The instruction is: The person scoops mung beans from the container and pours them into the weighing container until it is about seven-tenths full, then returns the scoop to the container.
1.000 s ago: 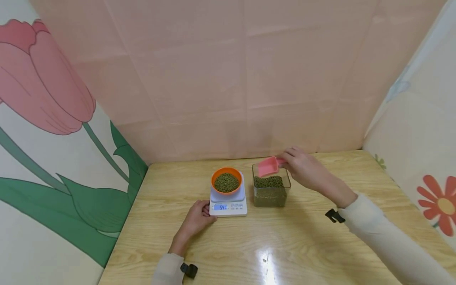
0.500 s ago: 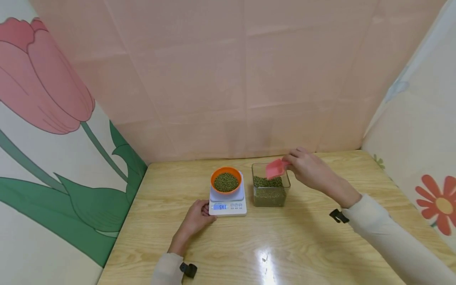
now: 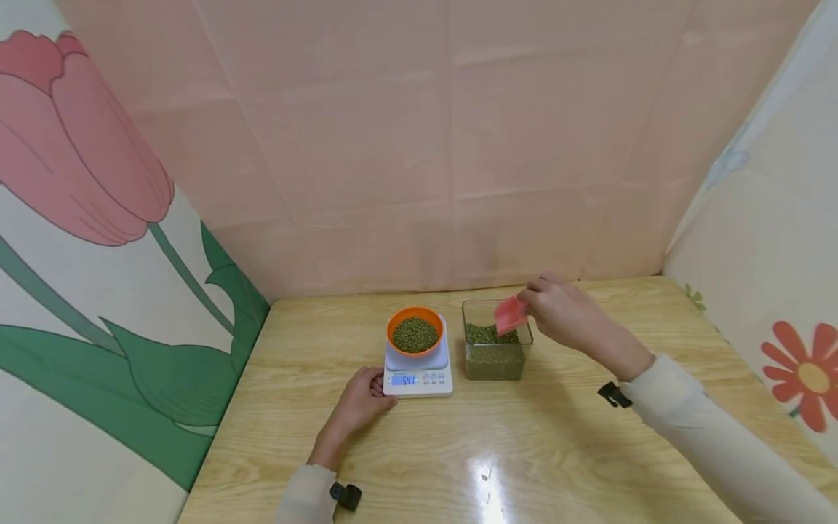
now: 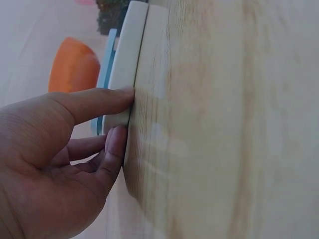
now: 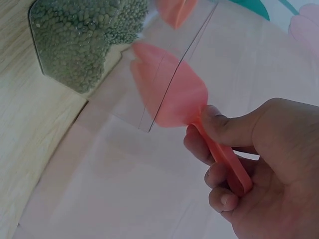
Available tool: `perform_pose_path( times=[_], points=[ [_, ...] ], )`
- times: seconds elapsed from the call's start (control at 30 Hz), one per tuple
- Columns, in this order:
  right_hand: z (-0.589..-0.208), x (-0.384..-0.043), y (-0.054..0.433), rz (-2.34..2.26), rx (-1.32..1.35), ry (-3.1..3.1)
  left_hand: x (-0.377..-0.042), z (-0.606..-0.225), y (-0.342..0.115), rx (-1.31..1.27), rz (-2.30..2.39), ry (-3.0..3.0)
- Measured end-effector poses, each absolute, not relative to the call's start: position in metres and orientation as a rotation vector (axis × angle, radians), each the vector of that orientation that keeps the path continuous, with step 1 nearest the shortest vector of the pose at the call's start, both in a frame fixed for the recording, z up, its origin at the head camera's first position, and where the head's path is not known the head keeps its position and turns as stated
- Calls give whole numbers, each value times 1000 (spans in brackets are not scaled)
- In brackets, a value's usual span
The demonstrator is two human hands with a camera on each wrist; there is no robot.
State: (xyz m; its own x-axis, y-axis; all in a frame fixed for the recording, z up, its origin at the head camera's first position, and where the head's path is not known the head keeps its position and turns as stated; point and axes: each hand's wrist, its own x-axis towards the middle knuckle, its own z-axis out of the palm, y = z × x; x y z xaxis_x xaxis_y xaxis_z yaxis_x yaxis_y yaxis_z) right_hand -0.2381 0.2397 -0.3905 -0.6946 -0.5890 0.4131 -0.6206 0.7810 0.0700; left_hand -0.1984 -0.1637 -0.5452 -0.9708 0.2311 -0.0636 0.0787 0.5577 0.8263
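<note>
A pink scoop [image 3: 511,315] is in my right hand [image 3: 563,309], whose fingers wrap its handle in the right wrist view. Its blade dips inside the rim of a clear container [image 3: 495,367] of green mung beans [image 5: 75,40], low over the beans. My left hand [image 3: 360,399] grips the front left corner of a white kitchen scale [image 3: 439,389], with the thumb along its front edge and the fingers at its side [image 4: 94,134]. On the scale stands an orange bowl [image 3: 441,320] holding more mung beans [image 3: 415,335]. The display is lit; its digits are too small to read surely.
The wooden table [image 3: 524,451] ends at a pink-covered wall [image 3: 366,182] behind the scale and container. Side panels with printed flowers flank it. The container stands just right of the scale, with a narrow gap between them.
My right hand has drawn the scoop slightly rightward and lowered it toward the beans, blade tilting down. My left hand, the scale and the bowl have stayed in place.
</note>
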Motion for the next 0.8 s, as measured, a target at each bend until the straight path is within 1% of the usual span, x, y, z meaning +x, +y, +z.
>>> perform_pose_path(
  times=[0.43, 0.8],
  points=[
    [-395, -240, 228, 58, 923, -2664, -198, -545, -164, 278, 1399, 2618],
    [-401, -242, 223, 79, 875, -2778, -199, -547, -163, 265, 1394, 2624]
  ],
)
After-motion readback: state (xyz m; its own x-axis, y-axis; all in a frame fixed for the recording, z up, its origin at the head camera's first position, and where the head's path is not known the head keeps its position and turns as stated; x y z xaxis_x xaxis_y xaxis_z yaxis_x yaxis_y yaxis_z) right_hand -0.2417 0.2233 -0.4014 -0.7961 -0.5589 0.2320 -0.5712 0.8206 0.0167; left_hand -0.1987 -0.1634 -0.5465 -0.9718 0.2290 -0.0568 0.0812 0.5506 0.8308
